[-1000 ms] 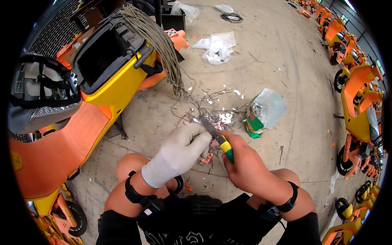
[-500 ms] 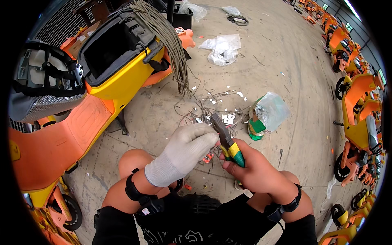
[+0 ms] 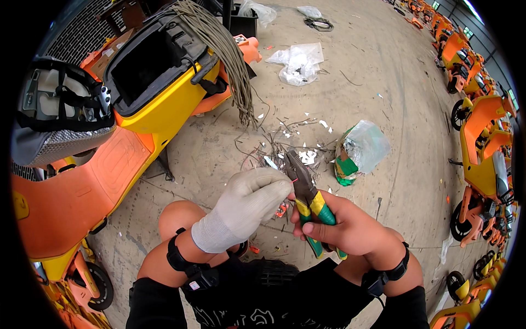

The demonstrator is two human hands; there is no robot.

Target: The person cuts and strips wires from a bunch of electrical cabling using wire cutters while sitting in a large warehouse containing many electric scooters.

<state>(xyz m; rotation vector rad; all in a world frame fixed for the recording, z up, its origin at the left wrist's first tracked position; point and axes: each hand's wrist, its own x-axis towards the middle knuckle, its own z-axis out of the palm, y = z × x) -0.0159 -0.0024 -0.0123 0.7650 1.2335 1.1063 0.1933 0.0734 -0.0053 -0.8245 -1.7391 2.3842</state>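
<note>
Gloved left hand (image 3: 249, 200) pinches a thin red wire (image 3: 294, 180) near centre; bare right hand (image 3: 345, 230) clamps green-and-yellow-handled pliers (image 3: 307, 200), nose at wire. Judged: stripping or cutting step; next needs a steady squeeze.

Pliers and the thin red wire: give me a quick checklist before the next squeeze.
1. Right hand gripping the pliers by the green-yellow handles: ok.
2. Left hand, gloved, pinching the red wire at the pliers' nose: ok.
3. Wire seated between the pliers' tips: cannot tell, too small.
4. Gloved fingertips away from the tips: not ok, they nearly touch.
5. Right hand protected: not ok, it is bare.
6. Floor ahead tidy: not ok, wire scraps lie scattered.
</note>
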